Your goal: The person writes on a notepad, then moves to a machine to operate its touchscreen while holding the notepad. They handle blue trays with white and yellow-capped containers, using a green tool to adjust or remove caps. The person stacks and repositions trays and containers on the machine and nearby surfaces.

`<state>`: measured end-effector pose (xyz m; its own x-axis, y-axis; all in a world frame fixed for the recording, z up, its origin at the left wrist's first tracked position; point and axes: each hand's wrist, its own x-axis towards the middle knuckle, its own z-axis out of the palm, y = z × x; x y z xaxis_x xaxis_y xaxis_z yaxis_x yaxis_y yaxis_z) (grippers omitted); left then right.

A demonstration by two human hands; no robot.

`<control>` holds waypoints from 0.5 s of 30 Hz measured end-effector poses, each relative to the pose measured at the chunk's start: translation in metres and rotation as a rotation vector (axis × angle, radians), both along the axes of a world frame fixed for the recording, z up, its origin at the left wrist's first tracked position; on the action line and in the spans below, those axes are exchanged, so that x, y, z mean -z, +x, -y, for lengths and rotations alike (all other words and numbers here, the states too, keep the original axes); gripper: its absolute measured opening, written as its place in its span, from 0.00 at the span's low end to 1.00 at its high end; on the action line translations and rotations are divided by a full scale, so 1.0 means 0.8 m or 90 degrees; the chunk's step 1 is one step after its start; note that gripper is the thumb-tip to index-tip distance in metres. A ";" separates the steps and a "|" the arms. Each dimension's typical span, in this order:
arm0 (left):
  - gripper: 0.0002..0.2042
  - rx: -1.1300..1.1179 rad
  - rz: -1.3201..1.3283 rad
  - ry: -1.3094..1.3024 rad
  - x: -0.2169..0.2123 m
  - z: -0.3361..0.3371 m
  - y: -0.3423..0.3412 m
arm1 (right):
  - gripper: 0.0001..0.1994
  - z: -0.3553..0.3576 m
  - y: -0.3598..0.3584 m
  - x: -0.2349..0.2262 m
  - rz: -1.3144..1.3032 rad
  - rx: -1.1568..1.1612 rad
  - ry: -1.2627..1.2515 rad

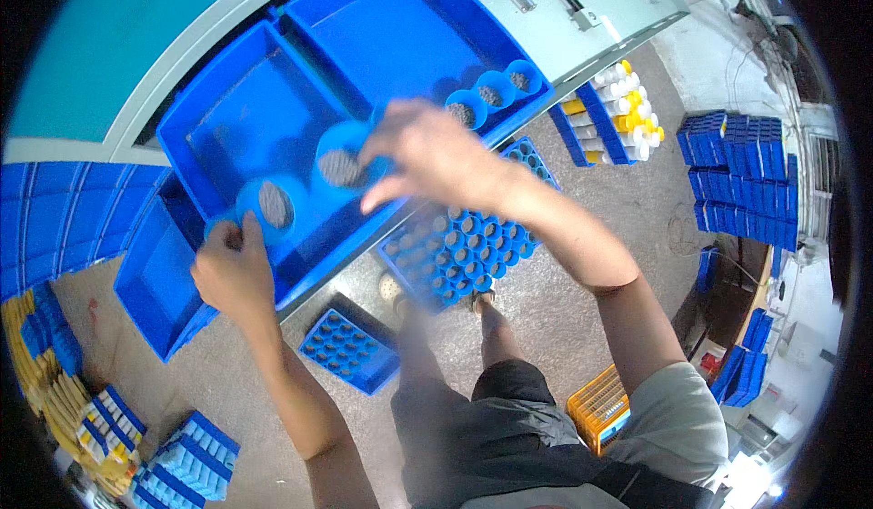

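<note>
Several round light-blue cups with grey granular contents stand in a row along the near side of a blue divided tray (323,77). My left hand (232,268) is closed at the left end, its thumb and finger pinching the rim of a cup partly hidden behind them. Beside it is another filled cup (275,204). My right hand (436,150), somewhat blurred, is over the row with thumb and fingers apart. Its fingertips are at the right rim of a larger-looking cup (341,167). Farther right are three more cups, the nearest one (466,109) close to my knuckles.
Below the tray's edge, a crate of filled cups (468,250) stands by my feet. A smaller blue crate (350,350) of cups lies on the floor to its left. White and yellow cylinders (627,114) are stacked at right, near blue crate stacks (738,182). An orange crate (598,404) stands beside my leg.
</note>
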<state>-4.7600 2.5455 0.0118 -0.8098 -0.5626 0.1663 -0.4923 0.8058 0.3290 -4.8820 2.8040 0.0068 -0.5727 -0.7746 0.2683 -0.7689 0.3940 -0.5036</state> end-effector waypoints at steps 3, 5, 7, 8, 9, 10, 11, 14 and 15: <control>0.14 0.047 -0.077 0.028 -0.023 -0.023 -0.074 | 0.29 -0.036 -0.064 -0.022 -0.141 0.075 0.011; 0.16 0.082 -0.093 0.041 -0.020 -0.056 -0.126 | 0.29 -0.062 -0.114 -0.014 -0.247 0.118 0.078; 0.16 0.138 -0.138 0.060 -0.005 -0.097 -0.173 | 0.27 -0.092 -0.149 0.008 -0.259 0.213 0.213; 0.16 0.166 -0.175 0.077 0.005 -0.119 -0.193 | 0.25 -0.108 -0.158 0.022 -0.211 0.301 0.338; 0.16 0.159 -0.162 0.075 0.017 -0.141 -0.209 | 0.23 -0.125 -0.165 0.033 -0.180 0.303 0.363; 0.16 0.148 -0.135 0.076 0.031 -0.164 -0.222 | 0.23 -0.138 -0.169 0.046 -0.149 0.311 0.390; 0.14 0.152 -0.102 0.074 0.044 -0.183 -0.231 | 0.22 -0.150 -0.172 0.056 -0.121 0.317 0.417; 0.14 0.170 0.003 0.045 0.085 -0.227 -0.241 | 0.21 -0.177 -0.163 0.078 -0.083 0.287 0.455; 0.14 0.175 0.086 0.040 0.096 -0.237 -0.242 | 0.21 -0.180 -0.160 0.083 -0.069 0.269 0.453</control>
<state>-4.9534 2.7355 -0.0650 -0.9452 -0.3259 0.0195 -0.3018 0.8949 0.3286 -5.0103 2.9483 -0.0600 -0.8526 -0.5052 -0.1337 -0.5143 0.8565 0.0437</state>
